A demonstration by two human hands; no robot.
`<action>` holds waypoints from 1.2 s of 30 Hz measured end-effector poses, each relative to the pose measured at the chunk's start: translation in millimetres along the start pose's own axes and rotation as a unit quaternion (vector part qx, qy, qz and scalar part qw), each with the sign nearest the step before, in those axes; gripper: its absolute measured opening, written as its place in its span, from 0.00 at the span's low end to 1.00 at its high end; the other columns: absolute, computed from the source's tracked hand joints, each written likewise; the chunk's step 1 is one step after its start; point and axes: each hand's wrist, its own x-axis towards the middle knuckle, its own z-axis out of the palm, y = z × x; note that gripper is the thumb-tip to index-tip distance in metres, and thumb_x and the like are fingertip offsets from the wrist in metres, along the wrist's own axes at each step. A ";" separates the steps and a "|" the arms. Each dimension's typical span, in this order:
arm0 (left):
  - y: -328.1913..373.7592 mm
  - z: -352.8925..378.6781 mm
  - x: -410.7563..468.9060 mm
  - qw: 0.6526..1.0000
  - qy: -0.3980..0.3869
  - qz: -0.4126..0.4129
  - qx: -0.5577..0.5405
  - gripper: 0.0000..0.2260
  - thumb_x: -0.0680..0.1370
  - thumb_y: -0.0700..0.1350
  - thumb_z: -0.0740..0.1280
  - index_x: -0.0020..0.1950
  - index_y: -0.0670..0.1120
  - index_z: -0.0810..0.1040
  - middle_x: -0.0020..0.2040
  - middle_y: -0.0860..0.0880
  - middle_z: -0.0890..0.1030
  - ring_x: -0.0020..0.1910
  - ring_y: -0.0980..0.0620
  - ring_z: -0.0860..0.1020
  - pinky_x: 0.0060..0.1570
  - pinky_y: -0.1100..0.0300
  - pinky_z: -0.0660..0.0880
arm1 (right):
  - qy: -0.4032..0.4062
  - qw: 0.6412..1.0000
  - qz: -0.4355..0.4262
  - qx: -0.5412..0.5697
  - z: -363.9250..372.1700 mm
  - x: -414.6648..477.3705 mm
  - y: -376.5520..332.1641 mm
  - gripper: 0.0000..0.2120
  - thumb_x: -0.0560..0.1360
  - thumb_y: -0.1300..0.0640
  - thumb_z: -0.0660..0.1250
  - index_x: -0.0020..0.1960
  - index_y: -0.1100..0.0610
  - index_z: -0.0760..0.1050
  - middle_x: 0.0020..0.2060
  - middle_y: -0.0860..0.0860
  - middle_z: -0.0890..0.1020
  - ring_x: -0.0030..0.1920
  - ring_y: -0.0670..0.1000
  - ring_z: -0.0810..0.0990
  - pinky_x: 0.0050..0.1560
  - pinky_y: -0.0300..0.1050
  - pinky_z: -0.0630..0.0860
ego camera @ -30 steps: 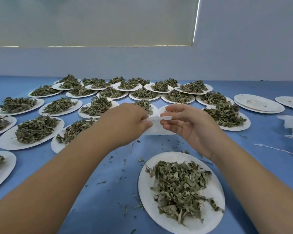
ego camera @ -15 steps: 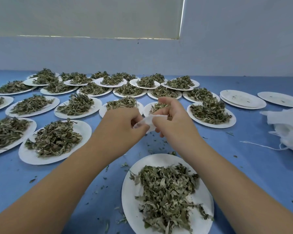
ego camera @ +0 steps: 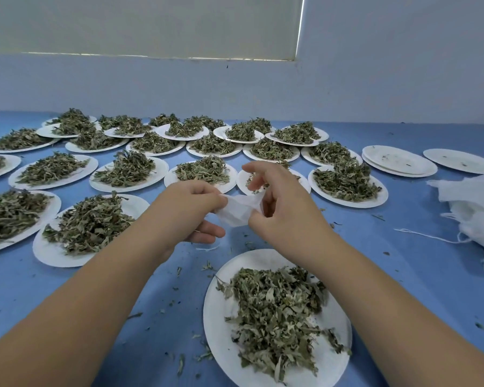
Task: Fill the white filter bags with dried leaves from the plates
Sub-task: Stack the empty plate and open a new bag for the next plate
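Observation:
A small white filter bag (ego camera: 239,209) hangs in the air between my hands, above the blue table. My left hand (ego camera: 190,210) pinches its left edge. My right hand (ego camera: 280,205) pinches its right edge with thumb and a lower finger, while its upper fingers stand raised and curled. Just below, near me, a white paper plate (ego camera: 221,344) carries a heap of dried green leaves (ego camera: 277,314). The bag looks limp; whether leaves are inside it cannot be seen.
Several white plates of dried leaves (ego camera: 126,170) cover the blue table (ego camera: 151,289) from the left to the middle back. Stacked bare plates (ego camera: 400,160) lie at the back right. A heap of white filter bags (ego camera: 475,202) with a loose string lies at the right edge. Leaf crumbs are scattered about.
The bag, stretched flat a second ago, is now bunched between my hands. My right hand's upper fingers have lifted off it. The camera view has shifted.

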 end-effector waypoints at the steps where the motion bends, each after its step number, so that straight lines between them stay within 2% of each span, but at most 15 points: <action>1: 0.3 1.4 -0.5 1.000 -0.001 -0.008 -0.013 0.04 0.78 0.43 0.67 0.46 0.43 0.79 0.44 0.47 0.79 0.32 0.47 0.83 0.37 0.51 0.83 | -0.004 1.000 -0.011 -0.013 0.1 -0.8 -0.3 0.28 0.71 0.67 0.65 0.66 0.46 0.67 0.50 0.45 0.71 0.36 0.43 0.72 0.41 0.30 0.69; 5: -1.0 8.5 -1.0 0.998 -0.011 -0.026 -0.053 0.02 0.78 0.41 0.67 0.46 0.44 0.77 0.41 0.45 0.81 0.37 0.44 0.85 0.42 0.48 0.83 | 0.005 1.000 -0.024 -0.004 1.1 -1.0 -2.6 0.26 0.72 0.66 0.66 0.64 0.44 0.68 0.50 0.44 0.71 0.38 0.46 0.74 0.42 0.31 0.71; 8: -2.3 12.6 -1.6 0.997 -0.027 -0.018 -0.067 0.01 0.77 0.41 0.67 0.46 0.45 0.77 0.38 0.45 0.82 0.32 0.49 0.82 0.40 0.54 0.83 | 0.022 0.999 -0.013 0.030 2.5 0.0 -3.4 0.24 0.73 0.65 0.67 0.60 0.41 0.67 0.49 0.45 0.72 0.35 0.44 0.72 0.39 0.30 0.69; 13: -7.7 7.8 -0.1 0.982 0.067 0.105 0.145 0.04 0.75 0.47 0.68 0.42 0.50 0.79 0.33 0.53 0.76 0.25 0.60 0.69 0.31 0.61 0.66 | 0.057 0.991 0.026 0.120 1.1 1.8 -4.8 0.20 0.72 0.64 0.66 0.58 0.45 0.71 0.48 0.50 0.76 0.32 0.42 0.70 0.36 0.34 0.69; 15: -7.0 5.1 -0.7 0.975 0.086 0.126 0.162 0.04 0.76 0.48 0.67 0.41 0.50 0.79 0.33 0.54 0.78 0.25 0.61 0.71 0.30 0.60 0.69 | 0.071 0.986 0.038 0.144 -0.3 2.2 -5.7 0.19 0.71 0.65 0.67 0.58 0.47 0.73 0.48 0.51 0.76 0.32 0.43 0.70 0.36 0.38 0.71; 17: -4.4 5.1 -2.1 0.989 0.061 0.100 0.086 0.05 0.77 0.47 0.66 0.44 0.48 0.79 0.38 0.50 0.81 0.30 0.58 0.79 0.37 0.54 0.78 | 0.076 0.983 0.049 0.159 -0.5 2.0 -7.2 0.19 0.71 0.65 0.68 0.58 0.48 0.73 0.47 0.53 0.77 0.32 0.43 0.70 0.37 0.45 0.75; 19: -3.4 8.2 -3.6 0.998 0.031 0.052 0.015 0.06 0.79 0.48 0.65 0.46 0.47 0.77 0.43 0.47 0.83 0.34 0.52 0.83 0.43 0.51 0.81 | 0.075 0.980 0.061 0.172 0.3 1.2 -9.4 0.19 0.71 0.66 0.68 0.58 0.49 0.74 0.46 0.54 0.77 0.33 0.44 0.70 0.42 0.56 0.79; 21: -4.3 11.3 -3.6 0.999 0.029 0.031 0.018 0.08 0.80 0.51 0.62 0.49 0.47 0.76 0.45 0.48 0.82 0.33 0.52 0.83 0.44 0.50 0.82 | 0.074 0.977 0.065 0.187 1.3 -0.4 -11.9 0.19 0.71 0.66 0.68 0.58 0.50 0.74 0.45 0.52 0.76 0.34 0.45 0.70 0.44 0.60 0.79; 23: -4.4 12.5 -4.3 0.999 0.028 0.019 -0.003 0.09 0.81 0.52 0.61 0.51 0.47 0.75 0.44 0.48 0.82 0.33 0.50 0.83 0.42 0.50 0.83 | 0.073 0.978 0.060 0.188 2.1 -1.8 -14.0 0.19 0.71 0.66 0.69 0.58 0.51 0.74 0.44 0.50 0.75 0.34 0.44 0.70 0.44 0.58 0.79; 27: -2.3 13.5 -6.0 0.992 -0.015 0.022 -0.127 0.07 0.82 0.45 0.61 0.54 0.43 0.76 0.39 0.45 0.84 0.36 0.45 0.83 0.38 0.52 0.82 | 0.064 0.978 0.054 0.190 1.5 -3.8 -16.6 0.20 0.71 0.67 0.69 0.59 0.51 0.74 0.44 0.49 0.75 0.34 0.44 0.70 0.37 0.45 0.75; 29: -2.7 14.9 -5.8 0.988 -0.017 0.042 -0.148 0.06 0.81 0.42 0.62 0.51 0.42 0.77 0.37 0.45 0.82 0.31 0.49 0.80 0.35 0.55 0.79 | 0.058 0.977 0.062 0.195 0.0 -4.5 -17.9 0.20 0.71 0.68 0.68 0.58 0.51 0.75 0.43 0.50 0.75 0.33 0.46 0.71 0.37 0.49 0.78; 31: -4.8 15.0 -5.2 0.993 0.006 0.071 -0.094 0.06 0.81 0.43 0.62 0.46 0.45 0.77 0.31 0.49 0.77 0.26 0.54 0.73 0.30 0.57 0.74 | 0.048 0.977 0.071 0.196 -3.2 -5.5 -18.8 0.19 0.70 0.69 0.67 0.57 0.51 0.75 0.42 0.53 0.75 0.32 0.48 0.73 0.39 0.50 0.80; 33: -8.2 13.0 -4.4 0.988 0.059 0.132 0.061 0.08 0.80 0.46 0.62 0.43 0.48 0.77 0.29 0.52 0.73 0.25 0.57 0.68 0.28 0.62 0.68 | 0.032 0.980 0.081 0.178 -7.2 -6.9 -18.1 0.19 0.69 0.68 0.66 0.55 0.50 0.75 0.43 0.54 0.77 0.32 0.48 0.76 0.38 0.48 0.81; 35: -9.6 11.4 -5.7 0.949 0.117 0.218 0.195 0.08 0.81 0.47 0.61 0.43 0.50 0.76 0.32 0.51 0.74 0.25 0.58 0.68 0.25 0.68 0.64 | 0.009 0.984 0.095 0.151 -11.1 -9.1 -16.8 0.19 0.68 0.67 0.66 0.54 0.48 0.74 0.42 0.51 0.78 0.32 0.48 0.78 0.34 0.44 0.79; 36: -8.7 10.8 -7.3 0.934 0.127 0.247 0.222 0.07 0.80 0.47 0.61 0.44 0.50 0.76 0.34 0.49 0.75 0.27 0.57 0.69 0.24 0.68 0.64 | -0.005 0.986 0.102 0.135 -12.4 -10.4 -16.5 0.19 0.68 0.66 0.66 0.53 0.48 0.74 0.42 0.50 0.78 0.32 0.47 0.78 0.30 0.40 0.76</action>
